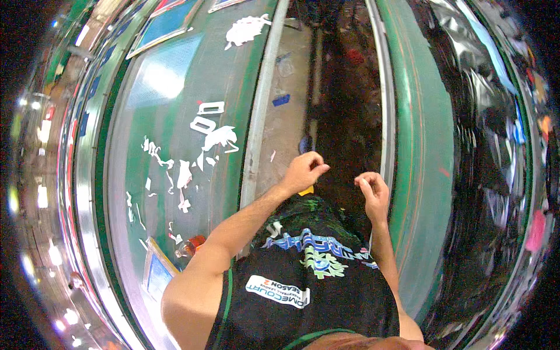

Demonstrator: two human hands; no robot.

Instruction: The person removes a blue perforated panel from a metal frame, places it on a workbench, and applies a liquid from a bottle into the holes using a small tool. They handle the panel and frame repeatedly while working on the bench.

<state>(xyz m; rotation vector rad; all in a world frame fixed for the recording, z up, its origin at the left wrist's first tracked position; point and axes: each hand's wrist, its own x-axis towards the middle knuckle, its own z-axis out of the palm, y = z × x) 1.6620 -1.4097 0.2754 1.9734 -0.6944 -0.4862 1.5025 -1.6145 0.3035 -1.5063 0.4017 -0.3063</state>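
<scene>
My left hand (pixel 306 174) hangs in the air over the gap between two long green tables, its fingers curled in and the thumb close to them. My right hand (pixel 374 195) is raised at about the same height beside the right table's metal edge, also with bent fingers and the thumb near them. Nothing shows in either hand, and the two are apart. Nearest my left forearm is the left green table (pixel 227 181), with white scraps (pixel 185 175) scattered over it. Neither hand touches a table.
A larger white scrap pile (pixel 248 30) and blue framed panels (pixel 166 26) lie farther up the left table. An orange-red container (pixel 195 242) sits by my left elbow. Glossy black sheeting (pixel 478 175) covers the right table's far side. A blue piece (pixel 281 100) lies on the floor.
</scene>
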